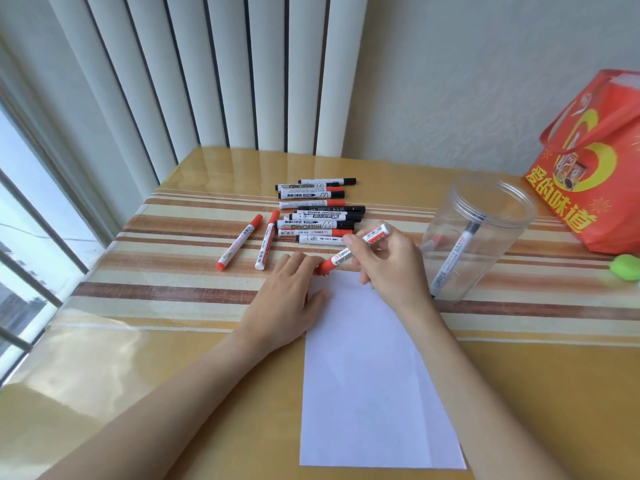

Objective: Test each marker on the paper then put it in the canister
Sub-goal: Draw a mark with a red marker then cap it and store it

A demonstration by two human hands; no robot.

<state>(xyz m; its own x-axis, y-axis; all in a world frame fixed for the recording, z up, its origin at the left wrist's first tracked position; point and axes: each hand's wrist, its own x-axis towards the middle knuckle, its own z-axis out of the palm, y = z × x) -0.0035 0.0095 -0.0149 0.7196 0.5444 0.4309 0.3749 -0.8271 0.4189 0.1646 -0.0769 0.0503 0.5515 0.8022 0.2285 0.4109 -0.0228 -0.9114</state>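
My right hand [388,261] grips a red whiteboard marker [346,256], tilted with its red end down at the top edge of the white paper [367,375]. My left hand [287,299] lies palm down on the paper's top left corner, and its fingertips reach the marker's red end. A row of several black and red markers [318,216] lies behind the hands. Two more red markers [239,242] lie apart on the left. The clear plastic canister [485,209] stands open to the right. It holds a black-capped marker [453,258] and something red behind it.
A red printed bag [595,161] stands at the back right, with a small green object [627,266] in front of it. The table [138,358] has a glossy striped cover. Vertical blinds hang behind it and a window runs along the left.
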